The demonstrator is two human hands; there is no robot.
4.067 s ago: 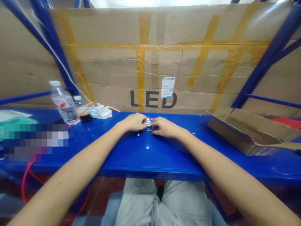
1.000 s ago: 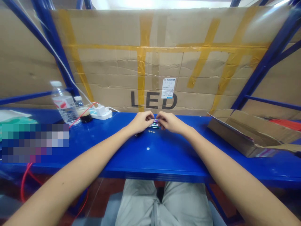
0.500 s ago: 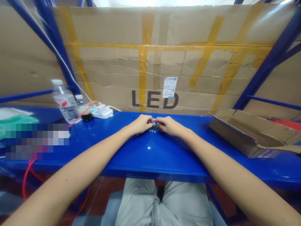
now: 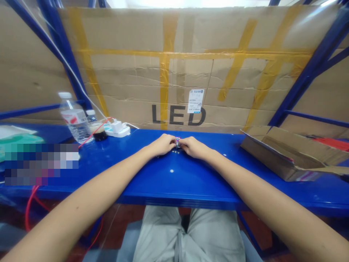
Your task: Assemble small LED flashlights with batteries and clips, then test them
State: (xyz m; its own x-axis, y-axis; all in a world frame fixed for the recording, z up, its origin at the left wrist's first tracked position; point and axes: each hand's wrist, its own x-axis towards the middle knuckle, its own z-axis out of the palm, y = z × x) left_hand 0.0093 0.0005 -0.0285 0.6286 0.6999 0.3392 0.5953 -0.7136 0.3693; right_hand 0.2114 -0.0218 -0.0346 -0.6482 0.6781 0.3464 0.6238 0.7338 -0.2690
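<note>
Far on the table point(image 4: 201, 182), our left hand point(image 4: 164, 144) and right hand point(image 4: 192, 147) flank shiny pieces point(image 4: 178, 142); we cannot tell if either clamps them. Light, even pressure should suit.

White light point(image 4: 185, 3) glares above the LED-printed cardboard point(image 4: 131, 83); edges stretch and soften; small shiny pieces point(image 4: 178, 142) blur.

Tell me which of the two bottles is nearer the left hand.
The smaller bottle, dark at its base and close to the white power strip. The taller clear bottle stands farther left in the picture, farther from the left hand.
</note>
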